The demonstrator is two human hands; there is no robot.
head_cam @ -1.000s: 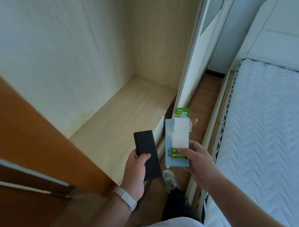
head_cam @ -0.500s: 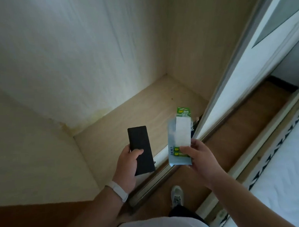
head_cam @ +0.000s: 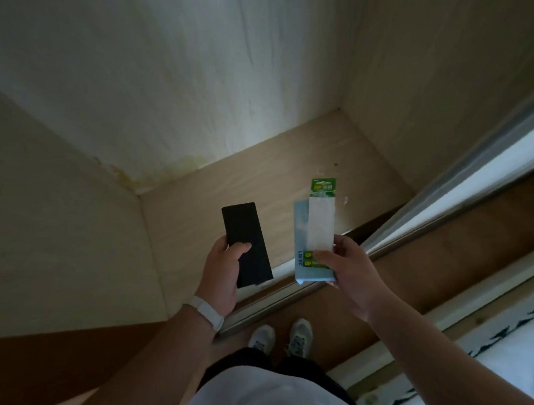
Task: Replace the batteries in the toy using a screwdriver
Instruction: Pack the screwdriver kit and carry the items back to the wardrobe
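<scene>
My left hand (head_cam: pixel 224 269) grips a flat black rectangular case (head_cam: pixel 245 242), thumb across its face, held upright over the front edge of a wardrobe shelf. My right hand (head_cam: pixel 349 275) pinches a green and white battery pack (head_cam: pixel 320 226) stacked on a light blue flat box (head_cam: pixel 301 234). Both hands are level with each other, roughly a hand's width apart. No toy and no screwdriver show in the head view.
I stand facing an open wardrobe with a pale wooden shelf (head_cam: pixel 260 177) and bare walls. A sliding door and its floor track (head_cam: pixel 442 216) run diagonally at the right. A white mattress (head_cam: pixel 497 371) on a bed frame lies at the lower right. My shoes (head_cam: pixel 281 337) stand on the brown floor.
My view has swung left and down into the wardrobe; the bed has slid to the right edge. Both hands keep the same hold on their items and stay close together.
</scene>
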